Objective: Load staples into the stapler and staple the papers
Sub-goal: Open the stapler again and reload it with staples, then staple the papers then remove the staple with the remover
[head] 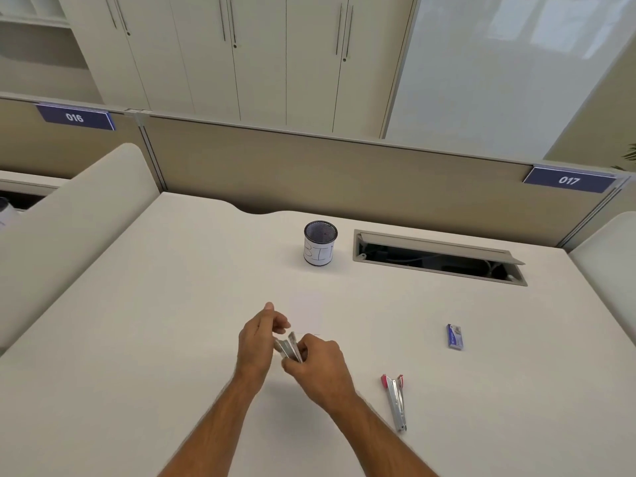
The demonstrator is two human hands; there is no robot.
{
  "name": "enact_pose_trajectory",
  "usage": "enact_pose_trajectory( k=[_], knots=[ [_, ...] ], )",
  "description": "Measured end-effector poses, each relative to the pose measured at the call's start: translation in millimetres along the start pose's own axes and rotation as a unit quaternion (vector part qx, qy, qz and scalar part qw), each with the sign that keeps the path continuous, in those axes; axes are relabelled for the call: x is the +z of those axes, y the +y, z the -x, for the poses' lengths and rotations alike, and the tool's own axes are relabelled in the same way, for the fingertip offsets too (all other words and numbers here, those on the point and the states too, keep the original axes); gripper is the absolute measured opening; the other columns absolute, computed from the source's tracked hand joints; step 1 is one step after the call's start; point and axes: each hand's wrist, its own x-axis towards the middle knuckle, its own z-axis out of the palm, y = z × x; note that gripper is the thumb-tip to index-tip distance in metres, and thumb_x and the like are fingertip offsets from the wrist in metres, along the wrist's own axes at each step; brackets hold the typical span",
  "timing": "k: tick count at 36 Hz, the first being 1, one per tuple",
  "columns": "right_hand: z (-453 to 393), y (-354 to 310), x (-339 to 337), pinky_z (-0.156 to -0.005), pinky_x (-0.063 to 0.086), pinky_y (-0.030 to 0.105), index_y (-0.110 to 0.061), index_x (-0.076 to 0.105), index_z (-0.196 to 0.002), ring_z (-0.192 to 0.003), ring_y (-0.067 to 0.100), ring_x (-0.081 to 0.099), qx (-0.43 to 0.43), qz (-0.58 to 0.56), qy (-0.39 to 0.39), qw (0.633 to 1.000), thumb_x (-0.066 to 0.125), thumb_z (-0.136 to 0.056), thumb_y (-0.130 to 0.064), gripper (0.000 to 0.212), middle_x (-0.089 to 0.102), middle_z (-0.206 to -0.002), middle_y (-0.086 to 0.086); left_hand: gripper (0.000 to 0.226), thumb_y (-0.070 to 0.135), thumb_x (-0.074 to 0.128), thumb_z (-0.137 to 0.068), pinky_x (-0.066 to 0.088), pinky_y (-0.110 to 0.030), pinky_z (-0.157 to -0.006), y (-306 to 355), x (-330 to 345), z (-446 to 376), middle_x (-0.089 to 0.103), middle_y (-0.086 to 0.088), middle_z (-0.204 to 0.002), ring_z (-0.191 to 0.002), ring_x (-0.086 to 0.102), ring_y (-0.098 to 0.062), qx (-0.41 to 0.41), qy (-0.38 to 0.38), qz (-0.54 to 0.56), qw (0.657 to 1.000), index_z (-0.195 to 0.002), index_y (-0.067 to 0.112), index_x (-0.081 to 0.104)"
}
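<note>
Above the desk (172, 304), both hands meeting: right hand (318, 366) curled round staples (289, 349), left hand (258, 342) pinching their upper end; stapler (395, 402) lying open well right, papers (306, 313) just beyond

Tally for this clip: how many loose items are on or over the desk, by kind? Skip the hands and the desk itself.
Stapler: 1
Staple box: 1
Staple strips, held between left hand and right hand: 1 bunch
Paper: 1 sheet or stack, cannot tell which
Mesh cup: 1
Total: 5
</note>
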Motion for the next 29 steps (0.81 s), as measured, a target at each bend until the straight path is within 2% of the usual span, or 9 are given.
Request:
enact_pose_trajectory(
  k=[3, 7, 14, 17, 20, 23, 25, 27, 29],
  knots=[
    [-6.8, 2.5, 12.7, -0.056, 0.042, 0.024, -0.018, 0.059, -0.098, -0.07, 0.013, 0.059, 0.051, 0.039, 0.019, 0.998, 0.063, -0.084, -0.043, 0.028, 0.067, -0.089, -0.002, 0.044, 0.035, 0.044, -0.108, 0.055, -0.04, -0.083, -4.3, -6.0, -3.1, 0.076, 0.001, -0.087, -0.091, 0.069, -0.021, -0.011, 0.022, -0.026, 0.999, -0.08, 0.016, 0.073],
    [-15.4, 5.9, 30.1, -0.068, 0.051, 0.027, -0.017, 0.055, -0.112, -0.088, 0.018, 0.067, 0.114, 0.061, 0.018, 0.991, 0.063, -0.086, -0.042, 0.037, 0.067, -0.102, 0.0, 0.037, 0.03, 0.049, -0.106, 0.055, -0.039, -0.084, -8.6, -15.2, -5.7, 0.075, 0.003, -0.086, -0.089, 0.07, -0.016, -0.001, 0.016, -0.082, 0.996, -0.08, 0.017, 0.072],
    [-25.6, 8.7, 47.8, -0.071, 0.053, 0.028, -0.022, 0.044, -0.097, -0.085, 0.02, 0.062, 0.184, 0.049, 0.014, 0.982, 0.061, -0.083, -0.04, 0.028, 0.062, -0.096, -0.003, 0.028, 0.027, 0.053, -0.104, 0.051, -0.021, -0.074, -18.2, -23.7, -22.1, 0.075, 0.01, -0.085, -0.085, 0.069, -0.009, 0.035, -0.024, -0.164, 0.986, -0.083, 0.022, 0.071],
    [-30.1, 9.3, 52.3, -0.071, 0.053, 0.028, -0.022, 0.049, -0.103, -0.08, 0.017, 0.058, 0.195, 0.052, 0.02, 0.979, 0.061, -0.083, -0.042, 0.031, 0.059, -0.093, -0.005, 0.026, 0.026, 0.054, -0.103, 0.047, -0.01, -0.069, -22.9, -24.7, -32.9, 0.073, 0.014, -0.084, -0.085, 0.066, -0.005, 0.057, -0.041, -0.196, 0.978, -0.081, 0.026, 0.068],
    [-34.3, 7.9, 53.3, -0.073, 0.054, 0.029, -0.021, 0.051, -0.104, -0.087, 0.02, 0.064, 0.205, 0.055, 0.016, 0.977, 0.06, -0.083, -0.042, 0.032, 0.061, -0.095, -0.004, 0.024, 0.022, 0.058, -0.1, 0.045, -0.01, -0.066, -28.3, -22.1, -45.2, 0.071, 0.015, -0.082, -0.085, 0.064, -0.001, 0.082, -0.06, -0.237, 0.966, -0.079, 0.03, 0.065],
    [-38.2, 7.4, 51.0, -0.072, 0.054, 0.028, -0.021, 0.056, -0.102, -0.091, 0.019, 0.069, 0.215, 0.074, 0.0, 0.974, 0.059, -0.082, -0.048, 0.034, 0.068, -0.099, -0.004, 0.02, 0.017, 0.06, -0.098, 0.045, -0.02, -0.075, -31.6, -14.0, -58.6, 0.069, 0.017, -0.09, -0.092, 0.063, -0.005, 0.094, -0.093, -0.271, 0.954, -0.084, 0.031, 0.064],
    [-41.0, 9.5, 47.5, -0.066, 0.05, 0.027, -0.023, 0.056, -0.089, -0.08, 0.017, 0.067, 0.214, 0.089, -0.003, 0.973, 0.057, -0.08, -0.057, 0.035, 0.065, -0.084, -0.007, 0.01, 0.018, 0.061, -0.098, 0.043, -0.025, -0.085, -32.9, -7.0, -68.3, 0.068, 0.012, -0.105, -0.107, 0.058, -0.016, 0.096, -0.118, -0.305, 0.94, -0.1, 0.025, 0.068],
    [-45.4, 11.6, 43.1, -0.064, 0.046, 0.028, -0.023, 0.056, -0.088, -0.075, 0.017, 0.062, 0.212, 0.11, 0.01, 0.971, 0.052, -0.083, -0.069, 0.046, 0.062, -0.08, -0.009, 0.019, 0.02, 0.061, -0.099, 0.042, -0.028, -0.096, -33.8, -1.3, -78.4, 0.065, 0.005, -0.122, -0.121, 0.05, -0.02, 0.097, -0.146, -0.337, 0.925, -0.118, 0.019, 0.066],
    [-53.4, 15.3, 37.4, -0.07, 0.048, 0.031, -0.02, 0.059, -0.099, -0.085, 0.02, 0.066, 0.207, 0.133, 0.034, 0.969, 0.045, -0.089, -0.071, 0.054, 0.067, -0.094, -0.004, 0.031, 0.022, 0.06, -0.1, 0.042, -0.035, -0.106, -32.6, 4.8, -88.1, 0.059, 0.002, -0.137, -0.131, 0.043, -0.023, 0.107, -0.173, -0.367, 0.908, -0.131, 0.015, 0.06]
  ],
)
